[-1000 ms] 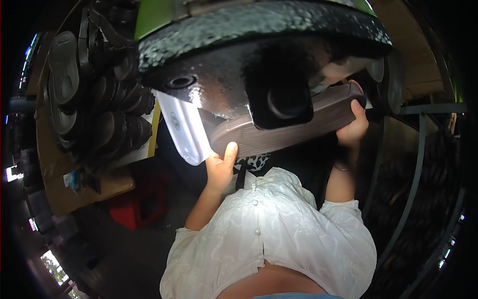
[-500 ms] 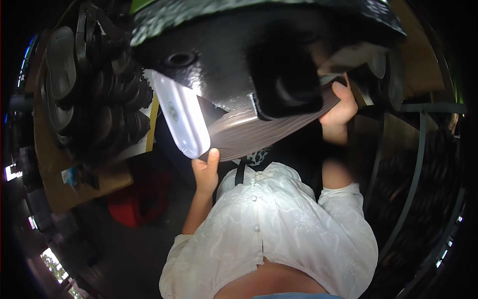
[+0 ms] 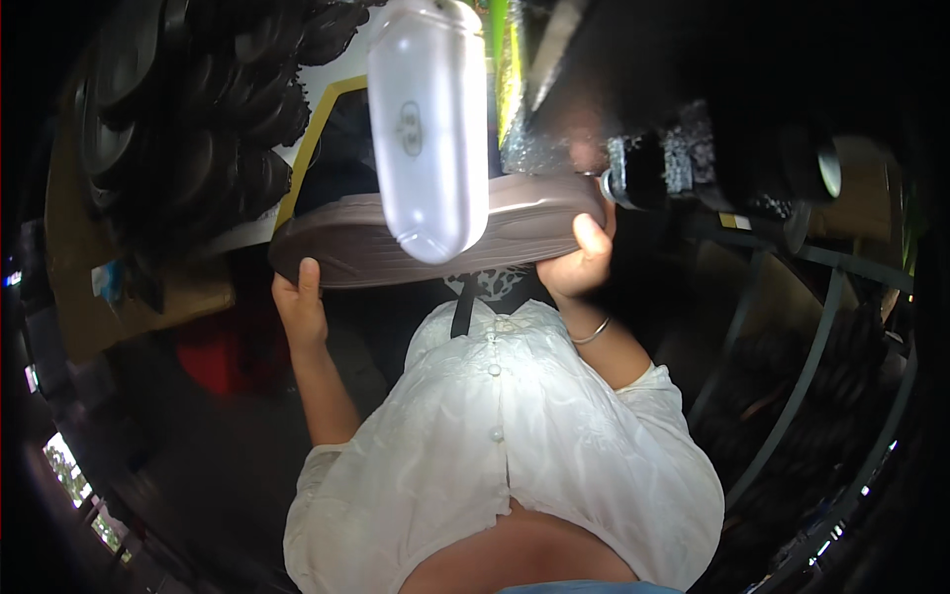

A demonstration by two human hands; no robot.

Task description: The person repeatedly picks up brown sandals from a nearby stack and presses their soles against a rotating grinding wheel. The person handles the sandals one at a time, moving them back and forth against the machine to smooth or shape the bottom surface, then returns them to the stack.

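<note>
Brown sole (image 3: pixel 341 238): one, long and thick, rounded at the ends; matt, rubbery or foam-like, its side cut with fine wavy grooves. Location: raised in front of the chest, spanning both hands, its middle hidden by the pale casing.

Left hand (image 3: pixel 302 315): at the sole's left end, fingers closed on the lower edge, thumb flat on the near side; the fingers beyond are mostly hidden.

Right hand (image 3: pixel 582 259): at the right end, likewise closed, thumb up against the side. Thin metal bracelet (image 3: pixel 593 331) at the wrist.

Stage, as judged: the sole is picked up and gripped at both ends, not set down. No cut, loose part or fresh coating can be made out, so what is finished on it and what remains cannot be told.

Pale casing (image 3: pixel 426 129): smooth, glossy, oblong with rounded corners, small oval mark; hangs in front of the sole; contact cannot be told.

Dark machine part (image 3: pixel 683 158): black, partly speckled, blurred; beside the right hand.

Dark shoes (image 3: pixel 213 129): heaped at upper left, dull, some edges ragged; near them a white board with yellow edging (image 3: pixel 312 148).

Outward: red stool (image 3: pixel 213 351), plastic-looking; grey rack (image 3: pixel 813 366), slim bars; white blouse (image 3: pixel 495 416), embossed cloth, round buttons.
</note>
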